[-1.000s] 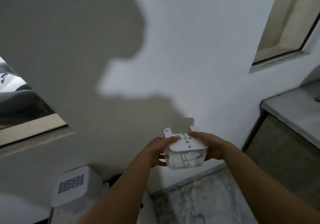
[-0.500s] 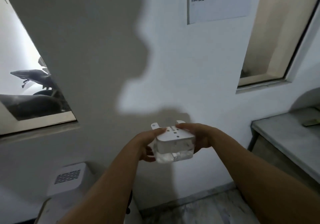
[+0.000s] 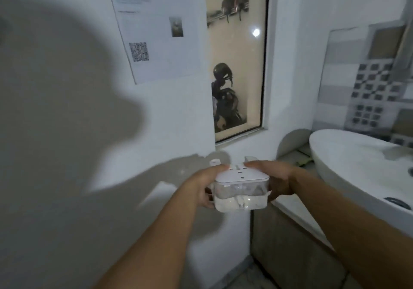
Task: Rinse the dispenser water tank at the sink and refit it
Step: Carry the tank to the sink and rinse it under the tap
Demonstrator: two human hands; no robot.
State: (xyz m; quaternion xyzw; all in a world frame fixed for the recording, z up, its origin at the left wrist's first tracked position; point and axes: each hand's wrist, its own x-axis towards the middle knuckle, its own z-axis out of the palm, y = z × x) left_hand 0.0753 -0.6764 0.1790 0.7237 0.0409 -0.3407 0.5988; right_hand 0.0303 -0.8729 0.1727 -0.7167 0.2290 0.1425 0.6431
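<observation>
The water tank (image 3: 241, 190) is a small clear box with a white lid and two white tabs at its far edge. I hold it level in front of me at mid-frame. My left hand (image 3: 203, 186) grips its left side with the thumb on the lid. My right hand (image 3: 277, 181) grips its right side, thumb on the lid too. The white sink basin (image 3: 348, 168) sits at the right, on a pale counter, a short way beyond my right hand. The dispenser is out of view.
A white wall with my shadow fills the left. A paper notice (image 3: 154, 27) with a QR code hangs on it. A window (image 3: 237, 61) stands behind the tank. Patterned tiles (image 3: 371, 90) back the sink. A cabinet front (image 3: 290, 248) sits under the counter.
My view has swung right and up: the white dispenser at lower left has left the frame and the sink has come in at the right. Both hands still hold the tank.
</observation>
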